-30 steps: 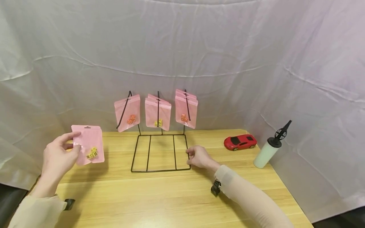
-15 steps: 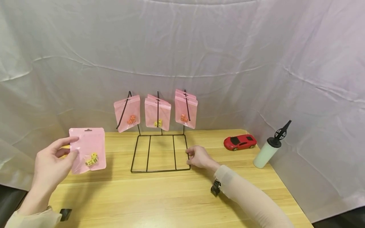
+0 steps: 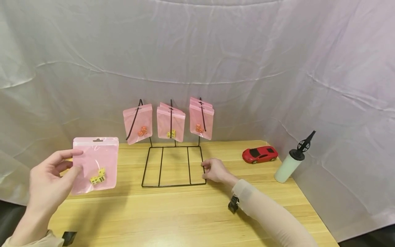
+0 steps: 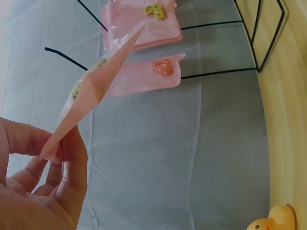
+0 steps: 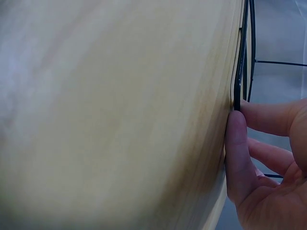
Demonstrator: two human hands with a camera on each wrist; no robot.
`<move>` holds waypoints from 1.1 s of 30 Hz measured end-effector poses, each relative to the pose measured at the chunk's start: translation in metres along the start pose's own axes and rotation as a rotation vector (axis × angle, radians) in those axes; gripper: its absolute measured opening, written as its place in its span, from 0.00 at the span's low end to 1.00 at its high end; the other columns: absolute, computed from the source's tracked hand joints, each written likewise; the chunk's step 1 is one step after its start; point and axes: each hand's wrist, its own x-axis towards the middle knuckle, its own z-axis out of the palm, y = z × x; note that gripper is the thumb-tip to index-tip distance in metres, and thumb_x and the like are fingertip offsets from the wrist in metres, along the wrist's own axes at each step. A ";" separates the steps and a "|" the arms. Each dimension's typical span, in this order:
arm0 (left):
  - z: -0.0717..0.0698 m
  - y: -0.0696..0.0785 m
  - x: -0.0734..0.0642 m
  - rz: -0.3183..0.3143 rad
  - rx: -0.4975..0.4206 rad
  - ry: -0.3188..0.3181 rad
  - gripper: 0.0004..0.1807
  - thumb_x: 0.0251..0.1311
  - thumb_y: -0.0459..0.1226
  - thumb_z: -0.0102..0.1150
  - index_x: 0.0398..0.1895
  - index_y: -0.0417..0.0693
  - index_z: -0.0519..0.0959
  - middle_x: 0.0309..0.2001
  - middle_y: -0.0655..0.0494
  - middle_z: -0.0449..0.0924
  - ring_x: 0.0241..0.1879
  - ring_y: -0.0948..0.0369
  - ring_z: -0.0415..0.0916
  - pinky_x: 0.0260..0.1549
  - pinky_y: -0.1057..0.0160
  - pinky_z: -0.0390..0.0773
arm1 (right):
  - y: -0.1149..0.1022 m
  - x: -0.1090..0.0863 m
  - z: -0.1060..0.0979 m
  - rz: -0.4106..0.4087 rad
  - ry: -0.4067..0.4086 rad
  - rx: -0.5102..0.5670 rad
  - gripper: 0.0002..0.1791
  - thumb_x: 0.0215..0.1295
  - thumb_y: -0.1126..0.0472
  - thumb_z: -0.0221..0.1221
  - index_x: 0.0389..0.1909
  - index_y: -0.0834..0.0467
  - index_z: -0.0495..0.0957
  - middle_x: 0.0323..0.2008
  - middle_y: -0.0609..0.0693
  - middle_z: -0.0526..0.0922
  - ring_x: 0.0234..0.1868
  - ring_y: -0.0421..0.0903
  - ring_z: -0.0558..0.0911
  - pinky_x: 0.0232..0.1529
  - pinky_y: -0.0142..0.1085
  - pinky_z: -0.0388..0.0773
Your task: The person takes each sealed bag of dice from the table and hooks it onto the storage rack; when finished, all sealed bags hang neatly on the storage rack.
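My left hand [image 3: 50,178] pinches the left edge of a pink zip pouch [image 3: 106,154] with yellow dice [image 3: 98,176] inside, held up left of the rack. A hang hole shows at the pouch's top. The left wrist view has this pouch [image 4: 98,84] nearly edge-on between thumb and fingers. My right hand [image 3: 216,169] grips the right side bar of the black wire display rack [image 3: 172,185]; in the right wrist view thumb and finger close on the wire [image 5: 237,86]. Pink pouches hang on the rack's three hooks: orange dice left [image 3: 138,120], yellow middle [image 3: 177,120], orange right [image 3: 202,116].
A red toy car [image 3: 260,154] stands right of the rack on the wooden table [image 3: 172,216]. Farther right is a pale green hand pump [image 3: 288,166] with a black nozzle. A yellow rubber duck [image 4: 278,220] shows low in the left wrist view. Grey cloth [image 3: 234,51] surrounds the table.
My left hand has drawn the pouch slightly closer and down, turning its face more toward the head camera. The right hand stays on the rack's bar.
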 end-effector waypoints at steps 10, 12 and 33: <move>0.005 0.013 -0.007 0.015 -0.069 -0.018 0.20 0.62 0.16 0.64 0.52 0.41 0.89 0.32 0.75 0.91 0.25 0.73 0.84 0.15 0.72 0.76 | 0.001 0.000 0.000 -0.002 0.000 -0.003 0.31 0.58 0.69 0.80 0.65 0.62 0.88 0.53 0.57 0.91 0.44 0.42 0.89 0.54 0.42 0.93; 0.007 0.015 -0.008 0.026 -0.134 -0.026 0.20 0.61 0.15 0.63 0.52 0.37 0.88 0.35 0.72 0.93 0.28 0.73 0.84 0.16 0.73 0.76 | 0.001 0.000 0.000 -0.002 -0.002 0.000 0.31 0.59 0.69 0.80 0.65 0.62 0.88 0.53 0.57 0.91 0.43 0.42 0.89 0.54 0.42 0.93; 0.034 0.019 -0.008 0.207 -0.434 -0.174 0.20 0.58 0.08 0.61 0.50 0.28 0.86 0.40 0.58 0.90 0.34 0.68 0.85 0.23 0.75 0.82 | 0.003 0.001 0.001 0.007 -0.002 0.031 0.30 0.58 0.69 0.80 0.64 0.63 0.87 0.54 0.60 0.91 0.45 0.44 0.93 0.54 0.42 0.94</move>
